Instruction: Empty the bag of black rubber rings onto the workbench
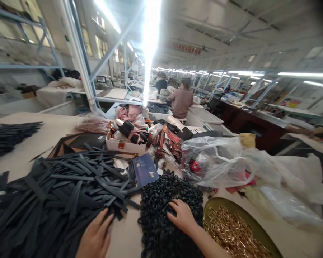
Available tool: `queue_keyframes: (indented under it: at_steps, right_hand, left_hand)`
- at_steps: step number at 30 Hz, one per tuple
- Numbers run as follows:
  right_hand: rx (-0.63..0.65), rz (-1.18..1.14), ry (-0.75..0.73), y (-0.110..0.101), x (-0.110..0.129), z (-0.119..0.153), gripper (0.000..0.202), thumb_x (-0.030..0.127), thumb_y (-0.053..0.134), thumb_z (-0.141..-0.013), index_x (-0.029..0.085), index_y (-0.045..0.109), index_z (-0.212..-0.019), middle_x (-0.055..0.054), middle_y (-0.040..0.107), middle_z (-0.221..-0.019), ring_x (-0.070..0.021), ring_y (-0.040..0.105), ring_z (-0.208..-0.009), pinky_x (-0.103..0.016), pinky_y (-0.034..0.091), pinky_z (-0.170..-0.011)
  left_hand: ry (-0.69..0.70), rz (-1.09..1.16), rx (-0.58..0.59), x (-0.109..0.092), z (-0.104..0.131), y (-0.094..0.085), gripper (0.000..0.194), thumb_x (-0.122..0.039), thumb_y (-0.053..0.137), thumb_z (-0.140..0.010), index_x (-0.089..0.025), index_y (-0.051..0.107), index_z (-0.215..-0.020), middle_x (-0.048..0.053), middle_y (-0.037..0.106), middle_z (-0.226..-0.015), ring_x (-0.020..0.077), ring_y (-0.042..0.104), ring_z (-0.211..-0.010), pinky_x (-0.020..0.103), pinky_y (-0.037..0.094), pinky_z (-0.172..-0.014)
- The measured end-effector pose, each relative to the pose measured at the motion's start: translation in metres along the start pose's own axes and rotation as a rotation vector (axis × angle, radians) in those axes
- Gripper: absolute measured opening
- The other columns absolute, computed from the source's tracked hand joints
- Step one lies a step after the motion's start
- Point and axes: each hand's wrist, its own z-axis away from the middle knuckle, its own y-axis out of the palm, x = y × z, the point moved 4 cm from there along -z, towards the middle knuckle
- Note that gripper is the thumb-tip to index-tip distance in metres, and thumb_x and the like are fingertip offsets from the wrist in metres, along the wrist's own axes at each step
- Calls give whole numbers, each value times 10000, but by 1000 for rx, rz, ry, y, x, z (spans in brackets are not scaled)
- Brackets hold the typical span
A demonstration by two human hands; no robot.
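My left hand [95, 236] lies flat at the near edge of a big heap of black straps [56, 193] on the worktable, fingers touching the strap ends. My right hand [181, 216] rests palm down on a mound of small black rings [164, 200], fingers dug slightly into it; whether it grips any rings I cannot tell. Right of that hand sits a round yellow-green dish [226, 205] filled with small gold metal fittings [231, 233].
A blue booklet [144, 169] lies behind the rings. Clear plastic bags [218, 161] pile at the right. A white box of dark parts [126, 145] stands farther back. More black strips [8, 136] lie far left. A person [181, 100] sits at a distant bench.
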Motion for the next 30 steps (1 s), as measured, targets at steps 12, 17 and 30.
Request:
queue_keyframes:
  at_steps: [12, 17, 30]
  right_hand:
    - [-142, -93, -30, -60, -78, -86, 464, 286, 443, -756, 145, 488, -1196, -119, 512, -1240, -228, 452, -1150, -371, 347, -995]
    - [-141, -107, -91, -45, -104, -156, 507, 258, 468, -725, 127, 462, -1215, -140, 481, -1273, -258, 430, -1172, -400, 334, -1004]
    - [-45, -262, -123, -15, -116, -149, 541, 340, 480, -732, 130, 456, -1230, -115, 504, -1267, -267, 387, -1213, -428, 173, -1091]
  left_hand:
    - [138, -44, 416, -182, -210, 195, 390, -198, 374, -822, -156, 477, -1196, 119, 438, -1307, 212, 403, -1203, 348, 326, -1013]
    - [75, -124, 458, -197, -271, 261, 352, -194, 369, -831, -165, 495, -1159, 117, 444, -1290, 211, 424, -1173, 336, 350, -967]
    - [122, -224, 600, -217, -262, 290, 220, -194, 378, -832, -174, 597, -824, 64, 562, -893, 200, 525, -857, 320, 411, -744]
